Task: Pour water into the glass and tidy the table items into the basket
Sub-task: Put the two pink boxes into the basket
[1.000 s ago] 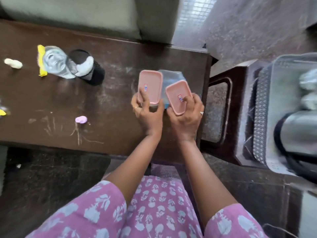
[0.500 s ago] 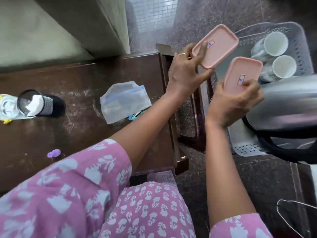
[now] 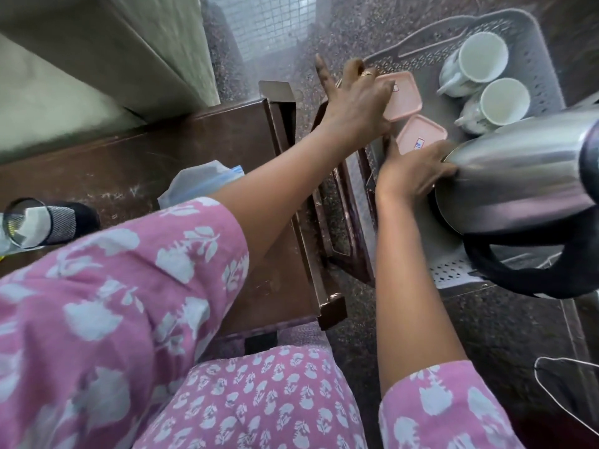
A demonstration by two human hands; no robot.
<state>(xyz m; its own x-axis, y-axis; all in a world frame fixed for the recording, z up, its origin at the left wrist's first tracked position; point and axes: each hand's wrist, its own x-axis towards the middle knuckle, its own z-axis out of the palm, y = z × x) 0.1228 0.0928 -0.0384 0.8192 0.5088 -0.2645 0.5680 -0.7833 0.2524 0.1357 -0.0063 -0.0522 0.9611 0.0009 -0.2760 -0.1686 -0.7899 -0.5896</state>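
Half a second ago both hands held the two pink lids in the air, above the near edge of the basket; now both have come down inside it. The left hand (image 3: 355, 102) lies over the upper lid (image 3: 403, 95), fingers spread and mostly straight, a ring on one of them; its palm covers the lid's left end, and whether the thumb still grips underneath cannot be told. The right hand (image 3: 413, 171) is at 5 o'clock from the left one, fingers loosely curled and a little blurred; its fingertips touch the near edge of the lower lid (image 3: 421, 136), but a firm grip cannot be made out.

Both lids are pale pink rounded rectangles with a raised rim and a small red, white and blue sticker. They sit flat or nearly flat on the basket floor, just beside each other, the lower at 5 o'clock from the upper.

The basket (image 3: 547, 72) is grey perforated plastic. Two white cups (image 3: 492, 79) lie on their sides at 3 o'clock from the lids. A steel kettle (image 3: 518, 179) with a black handle fills the basket's near right part, touching the right hand's knuckles.

At 9 o'clock from the hands is the dark wooden table (image 3: 146, 163), with a clear plastic bag (image 3: 194, 183) partly hidden by the left sleeve. At the far left edge lie a mesh cup (image 3: 48, 222) and part of a bottle.
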